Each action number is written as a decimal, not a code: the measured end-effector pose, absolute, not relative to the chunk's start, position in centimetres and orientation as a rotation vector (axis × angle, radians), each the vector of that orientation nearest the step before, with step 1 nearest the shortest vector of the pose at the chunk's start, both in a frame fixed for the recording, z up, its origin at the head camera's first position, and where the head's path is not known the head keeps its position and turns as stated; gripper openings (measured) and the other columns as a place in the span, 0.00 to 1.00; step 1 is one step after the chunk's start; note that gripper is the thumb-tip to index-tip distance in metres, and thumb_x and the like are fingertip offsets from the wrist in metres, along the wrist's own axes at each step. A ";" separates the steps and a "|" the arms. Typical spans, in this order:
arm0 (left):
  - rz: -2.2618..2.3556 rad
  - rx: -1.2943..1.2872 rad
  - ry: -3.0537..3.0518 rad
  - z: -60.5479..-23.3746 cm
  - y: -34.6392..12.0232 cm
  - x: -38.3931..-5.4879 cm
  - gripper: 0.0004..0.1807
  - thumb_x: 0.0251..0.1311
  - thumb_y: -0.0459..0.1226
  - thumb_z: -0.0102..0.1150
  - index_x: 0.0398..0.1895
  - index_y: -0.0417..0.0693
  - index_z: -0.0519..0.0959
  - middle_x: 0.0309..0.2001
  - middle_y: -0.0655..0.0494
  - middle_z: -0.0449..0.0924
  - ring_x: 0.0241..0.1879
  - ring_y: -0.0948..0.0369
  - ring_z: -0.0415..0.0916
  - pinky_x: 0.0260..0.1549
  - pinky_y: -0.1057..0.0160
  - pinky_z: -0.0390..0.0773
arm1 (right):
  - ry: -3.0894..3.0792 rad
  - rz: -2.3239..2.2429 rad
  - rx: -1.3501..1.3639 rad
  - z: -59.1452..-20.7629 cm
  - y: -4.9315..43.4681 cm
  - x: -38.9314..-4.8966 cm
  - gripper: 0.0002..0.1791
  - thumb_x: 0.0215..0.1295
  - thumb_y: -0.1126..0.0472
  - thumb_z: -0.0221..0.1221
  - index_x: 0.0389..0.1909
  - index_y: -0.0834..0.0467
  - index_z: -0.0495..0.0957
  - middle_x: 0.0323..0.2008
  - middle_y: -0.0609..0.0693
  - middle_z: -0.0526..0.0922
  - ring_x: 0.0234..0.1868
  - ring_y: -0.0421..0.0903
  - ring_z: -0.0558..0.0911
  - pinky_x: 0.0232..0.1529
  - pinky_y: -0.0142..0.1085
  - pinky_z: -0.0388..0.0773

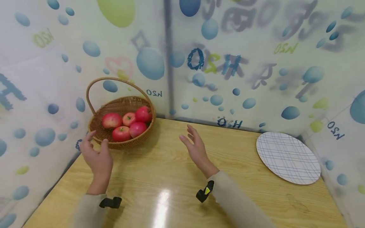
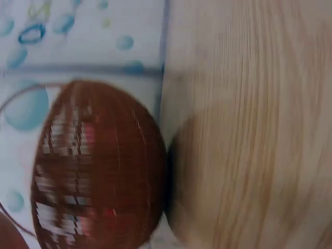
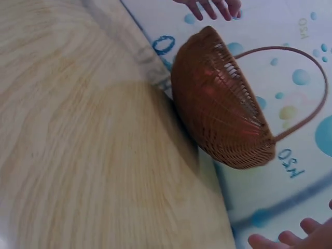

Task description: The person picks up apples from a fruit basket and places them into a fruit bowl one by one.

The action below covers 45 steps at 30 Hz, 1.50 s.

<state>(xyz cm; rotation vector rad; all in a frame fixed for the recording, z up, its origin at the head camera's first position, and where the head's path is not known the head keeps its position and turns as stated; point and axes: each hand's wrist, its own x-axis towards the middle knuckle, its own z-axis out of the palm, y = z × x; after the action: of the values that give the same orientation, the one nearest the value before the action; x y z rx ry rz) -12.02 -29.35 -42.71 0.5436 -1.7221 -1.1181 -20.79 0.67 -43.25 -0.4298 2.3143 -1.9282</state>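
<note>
A brown wicker basket [image 1: 144, 137] with a tall arched handle stands at the back left of the wooden table, and several red apples [image 1: 121, 134] lie inside it. My left hand [image 1: 98, 160] is raised by the basket's front left side, fingers spread and loosely bent, holding nothing. To the right of the basket my right hand [image 1: 198, 153] hovers over the table, relaxed, with nothing in its grasp. From the right wrist, the basket [image 3: 212, 109] shows side-on between the two hands. In the left wrist view the basket [image 2: 114, 166] is blurred.
An oval white plate [image 1: 288, 158] with a blue line grid lies at the table's right end. The wooden table [image 1: 176, 171] meets a patterned curtain [image 1: 182, 85] along its back, with more curtain at both sides.
</note>
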 end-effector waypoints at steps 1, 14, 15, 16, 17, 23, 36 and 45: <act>-1.155 0.626 -1.705 -42.8 -30.3 -12.1 0.22 0.64 0.31 0.56 0.63 0.44 0.76 0.57 0.67 0.71 0.62 0.67 0.64 0.61 0.65 0.62 | 2.291 -1.929 -0.427 -43.4 0.0 -20.9 0.37 0.72 0.42 0.58 0.78 0.44 0.58 0.77 0.54 0.62 0.77 0.61 0.64 0.71 0.59 0.67; -1.916 0.909 -1.621 -42.5 -37.3 -13.2 0.37 0.75 0.48 0.45 0.82 0.72 0.44 0.73 0.58 0.59 0.69 0.56 0.68 0.35 0.75 0.76 | 1.961 -1.996 -0.322 -44.0 -7.5 -22.3 0.38 0.71 0.47 0.60 0.79 0.42 0.57 0.78 0.55 0.60 0.72 0.57 0.72 0.62 0.60 0.76; -1.963 0.879 -1.624 -42.5 -37.5 -13.3 0.37 0.75 0.49 0.44 0.82 0.73 0.43 0.77 0.54 0.55 0.73 0.53 0.65 0.34 0.76 0.77 | 1.948 -2.004 -0.312 -44.0 -8.1 -22.5 0.39 0.71 0.46 0.61 0.79 0.43 0.58 0.78 0.56 0.60 0.71 0.58 0.72 0.62 0.60 0.77; -2.000 0.853 -1.640 -42.5 -37.6 -13.4 0.36 0.76 0.50 0.42 0.82 0.73 0.42 0.80 0.53 0.49 0.76 0.50 0.61 0.33 0.76 0.78 | 1.943 -2.004 -0.305 -44.1 -8.6 -22.6 0.39 0.71 0.45 0.61 0.79 0.43 0.57 0.78 0.57 0.59 0.71 0.58 0.72 0.61 0.59 0.77; -2.039 0.820 -1.655 -42.6 -37.8 -13.5 0.36 0.77 0.50 0.40 0.82 0.73 0.41 0.82 0.54 0.43 0.78 0.49 0.56 0.33 0.76 0.78 | 1.935 -2.006 -0.301 -44.2 -9.1 -22.8 0.39 0.70 0.45 0.61 0.79 0.44 0.57 0.77 0.58 0.59 0.72 0.59 0.72 0.61 0.59 0.78; -2.240 0.714 -1.634 -42.6 -38.0 -14.0 0.33 0.79 0.49 0.33 0.81 0.78 0.38 0.83 0.67 0.32 0.81 0.48 0.42 0.31 0.74 0.81 | 1.868 -2.025 -0.322 -44.6 -11.4 -23.3 0.40 0.71 0.44 0.60 0.79 0.44 0.57 0.76 0.57 0.62 0.73 0.60 0.68 0.57 0.60 0.80; -2.074 0.716 -1.673 -42.7 -34.9 -13.7 0.36 0.75 0.42 0.37 0.82 0.74 0.43 0.84 0.55 0.36 0.79 0.43 0.49 0.27 0.74 0.81 | 1.871 -2.063 -0.263 -44.5 -12.3 -23.8 0.38 0.72 0.53 0.58 0.80 0.38 0.55 0.75 0.53 0.66 0.71 0.58 0.72 0.53 0.59 0.82; -2.079 0.766 -1.608 -42.8 -34.1 -13.5 0.37 0.73 0.39 0.39 0.82 0.73 0.45 0.82 0.51 0.46 0.77 0.45 0.54 0.27 0.73 0.83 | 1.838 -2.107 -0.183 -44.1 -12.1 -23.3 0.39 0.69 0.56 0.58 0.79 0.40 0.57 0.75 0.55 0.66 0.58 0.54 0.80 0.51 0.60 0.83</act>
<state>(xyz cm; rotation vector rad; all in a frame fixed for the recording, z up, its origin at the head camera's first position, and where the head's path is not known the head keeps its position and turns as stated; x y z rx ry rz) -13.49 -34.10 -42.77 0.7663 -1.6078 -2.0790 -23.32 -12.08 -44.14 -0.1827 1.8378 -2.1070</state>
